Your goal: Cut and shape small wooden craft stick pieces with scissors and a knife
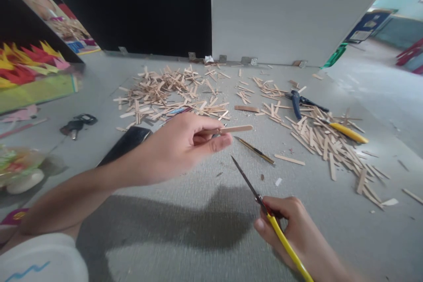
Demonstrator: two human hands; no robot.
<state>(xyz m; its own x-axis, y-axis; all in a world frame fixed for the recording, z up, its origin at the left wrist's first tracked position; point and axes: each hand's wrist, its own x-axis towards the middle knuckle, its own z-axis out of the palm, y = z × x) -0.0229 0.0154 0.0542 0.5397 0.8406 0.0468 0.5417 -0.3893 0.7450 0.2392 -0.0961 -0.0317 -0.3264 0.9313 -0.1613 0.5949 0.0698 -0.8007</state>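
Observation:
My left hand (178, 145) is closed, pinching a wooden craft stick (239, 129) between thumb and fingers, above the grey table. The stick lies nearly level and points right. In my right hand (294, 224), lower right, are yellow-handled scissors (251, 185), their narrow dark blades together and pointing up toward the left hand. The blades are apart from the stick. On the table just beyond them lies a slim gold-and-black pen-like tool (256, 150), with a single loose craft stick (290, 159) to its right.
A large heap of craft sticks (161, 86) lies behind my left hand, another pile (330, 150) at right. Blue-handled pliers (296, 103) and a yellow-handled tool (350, 133) rest there. Keys (77, 124) and a black case (127, 143) lie left. Upright panels (280, 13) stand behind.

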